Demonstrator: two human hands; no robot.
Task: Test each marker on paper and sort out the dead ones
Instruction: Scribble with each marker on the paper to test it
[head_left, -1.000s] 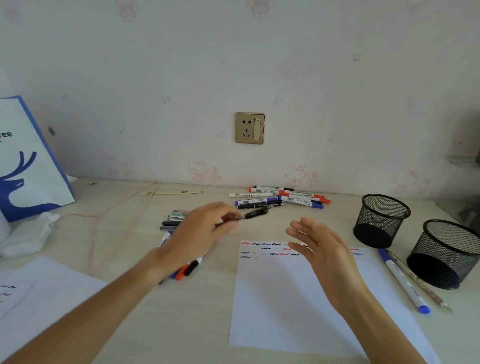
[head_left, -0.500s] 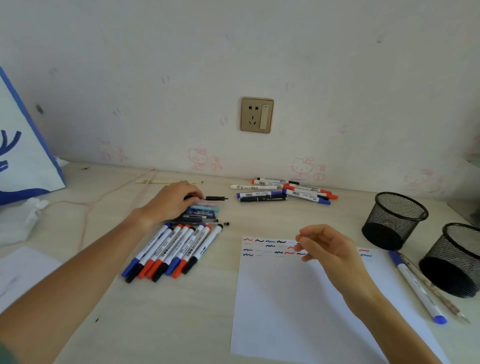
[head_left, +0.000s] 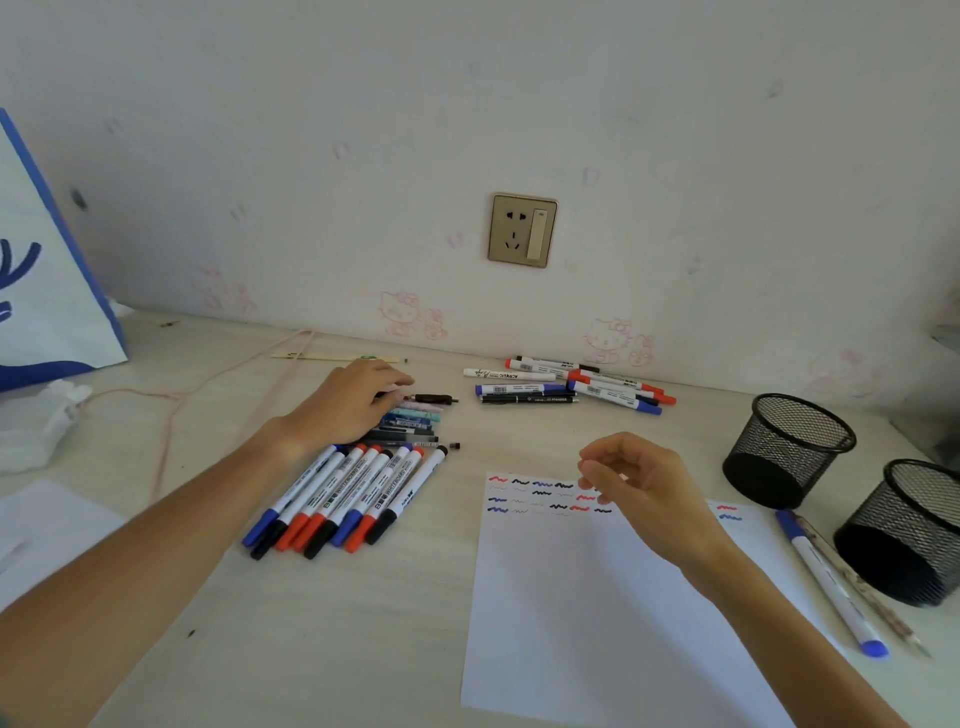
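Desk (head_left: 363, 639): a pale surface on which everything lies; two groups of markers, a test sheet and two mesh cups are spread across it.
Paper (head_left: 587, 623): a white sheet near the front, right of centre, marked along its top edge with rows of red, blue and black squiggles, some faint.
Step in hand: a black pen (head_left: 434, 399) at the far end of the left pile is being set down or picked up; which of the two cannot be told.
Left hand (head_left: 348, 402): laid over the small pile of slim pens (head_left: 413, 423), fingertips pinching the black pen's near end.
Right hand (head_left: 641, 480): held above the paper's top edge, fingers loosely curled, nothing grasped.
Row of markers (head_left: 343, 499): laid side by side, just left of the paper, caps toward the viewer.
Far pile (head_left: 571, 387): more markers near the wall; which pile is the dead one cannot be told.
Next move: judged to call for a cap pulled off and a stroke on the blank paper.
Mesh cups (head_left: 789, 447): two, black, at the right; a blue-capped marker (head_left: 826, 582) lies beside them.
Obstacles: a loose small cap (head_left: 455, 446) near the row; nothing blocks the sheet.
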